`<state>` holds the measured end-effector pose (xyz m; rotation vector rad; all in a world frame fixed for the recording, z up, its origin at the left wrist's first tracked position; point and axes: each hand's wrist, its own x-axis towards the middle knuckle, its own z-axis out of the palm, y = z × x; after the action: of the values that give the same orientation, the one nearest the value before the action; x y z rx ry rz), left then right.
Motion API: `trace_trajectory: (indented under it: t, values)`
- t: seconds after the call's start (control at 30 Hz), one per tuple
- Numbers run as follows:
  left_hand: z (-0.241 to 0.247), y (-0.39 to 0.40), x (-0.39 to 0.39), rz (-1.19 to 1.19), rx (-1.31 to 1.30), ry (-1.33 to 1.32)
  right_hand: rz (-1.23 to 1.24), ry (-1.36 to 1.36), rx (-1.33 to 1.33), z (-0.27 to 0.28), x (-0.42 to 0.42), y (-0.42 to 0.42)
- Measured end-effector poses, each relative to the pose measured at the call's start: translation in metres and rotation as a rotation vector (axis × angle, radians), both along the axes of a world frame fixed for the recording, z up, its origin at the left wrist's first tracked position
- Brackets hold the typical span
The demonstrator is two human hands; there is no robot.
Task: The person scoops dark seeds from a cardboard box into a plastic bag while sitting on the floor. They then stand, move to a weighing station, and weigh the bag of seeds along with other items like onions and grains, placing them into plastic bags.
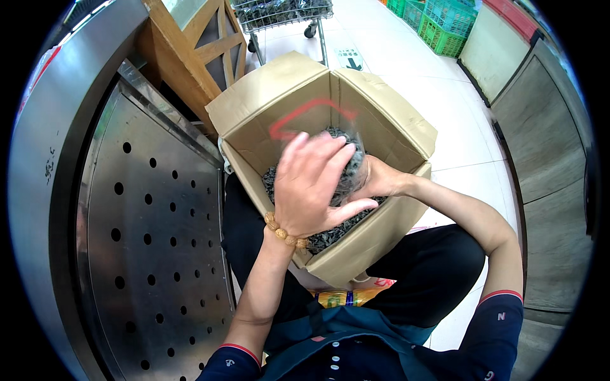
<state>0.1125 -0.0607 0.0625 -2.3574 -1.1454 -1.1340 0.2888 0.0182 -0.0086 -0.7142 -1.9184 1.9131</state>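
A clear plastic bag (353, 164) of dark dried flakes, perhaps wood ear fungus, is held inside an open cardboard box (388, 121). A blurred red strip (310, 107) runs along the bag's mouth. My right hand (381, 177) grips the bag from its right side. Over the bag's near left side is my left hand (314, 176), back up, thumb spread away and fingers reaching over the plastic; whether it presses on the bag I cannot tell. A beaded bracelet (281, 233) circles that wrist. Loose dark flakes (329, 240) cover the visible box bottom, partly hidden by my hands.
The box stands between my knees. On the left is a perforated metal panel (162, 238), with a wooden frame (190, 52) beyond it. A wire shopping cart (286, 12) stands ahead. Plastic crates (443, 31) are stacked at the far right, and a grey cabinet (543, 128) flanks me.
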Motion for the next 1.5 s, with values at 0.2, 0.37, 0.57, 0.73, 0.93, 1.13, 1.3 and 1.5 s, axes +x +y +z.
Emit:
trace_trajectory:
  t: [0.2, 0.37, 0.57, 0.73, 0.93, 1.13, 1.3, 1.5]
  values:
    - [0.007, -0.004, 0.003, 0.056, 0.012, -0.080, 0.026, -0.043, 0.029, 0.007, 0.007, -0.002]
    - [0.000, -0.003, 0.004, 0.055, -0.104, -0.045, 0.003, -0.058, 0.030, 0.000, 0.008, 0.004]
    - [0.010, -0.008, 0.003, 0.075, -0.014, -0.202, -0.003, -0.039, 0.026, 0.003, 0.010, 0.002]
    - [-0.003, -0.004, -0.003, 0.040, -0.255, 0.018, -0.062, -0.019, -0.010, 0.001, 0.009, 0.005]
    - [0.002, -0.004, -0.012, 0.135, -0.057, -0.058, -0.087, 0.025, -0.036, 0.002, 0.010, 0.005]
    - [0.001, -0.003, -0.023, 0.065, 0.033, -0.322, -0.112, 0.006, 0.009, 0.009, 0.009, 0.003]
    - [-0.028, 0.011, -0.023, -0.213, -0.417, -0.797, -0.204, 0.066, -0.005, 0.032, 0.000, -0.006]
    - [-0.039, 0.005, -0.005, -0.310, -0.700, -1.027, -0.053, -0.027, 0.084, 0.039, -0.001, -0.012]
